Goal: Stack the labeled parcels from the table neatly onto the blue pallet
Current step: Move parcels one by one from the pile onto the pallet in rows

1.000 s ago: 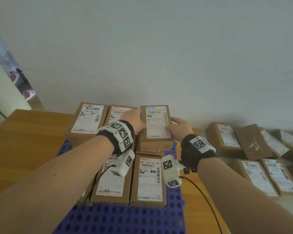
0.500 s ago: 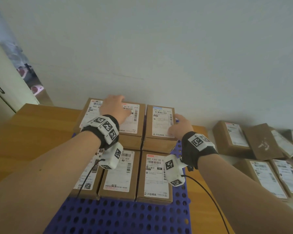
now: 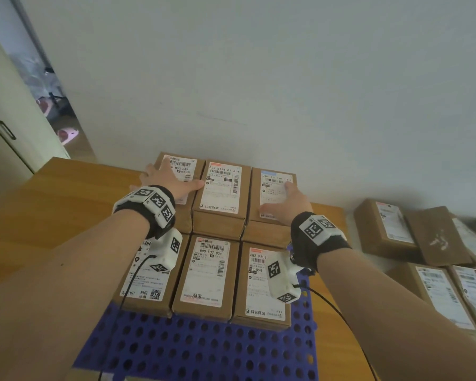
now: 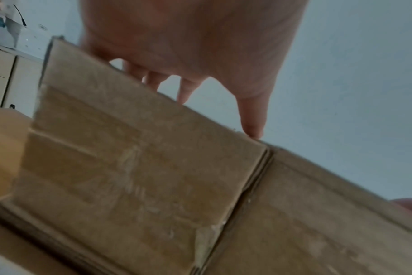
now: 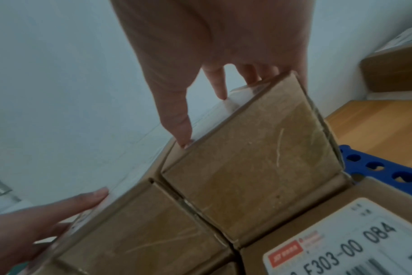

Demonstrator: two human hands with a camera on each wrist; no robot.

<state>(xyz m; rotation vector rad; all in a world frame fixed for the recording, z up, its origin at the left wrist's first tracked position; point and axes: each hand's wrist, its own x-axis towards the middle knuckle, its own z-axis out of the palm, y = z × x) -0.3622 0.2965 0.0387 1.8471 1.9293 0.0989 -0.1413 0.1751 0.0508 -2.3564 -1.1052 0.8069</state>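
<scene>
Looks like the squaring-up step here. The blue pallet [image 3: 204, 350] already carries six parcels: a front row of three lying low, and a back row of three whose tops stand higher, probably because they rest on parcels underneath, though I can't see that for sure.

The left hand [image 3: 166, 179] lies flat on the back-left parcel [image 3: 186, 167], fingers [image 4: 252, 119] straight and spread, thumb reaching to about 3 o'clock toward the back-middle parcel [image 3: 221, 185]. The right hand [image 3: 287, 204] presses flat on the back-right parcel [image 3: 272, 185], fingers [image 5: 176, 119] straight too. Neither hand is curled round anything, so both are released, just palms pressing down and nudging. In the right wrist view the back-right parcel sits touching its neighbour, with the pallet's holed edge showing at about 3 o'clock of it.

My read: the back row is basically in place and this is a last pat to line up the edges.

Next move, I'd guess, is lifting both hands off and swinging to about 3 o'clock, where more labeled parcels [image 3: 434, 290] wait in a loose cluster on the table [image 3: 66, 188]. One of them, the plain parcel [image 3: 437, 237], shows no label on its upper face. It'll need a two-hand side grip, label up, then setting down on the low front row so its edges match the ones below.
</scene>
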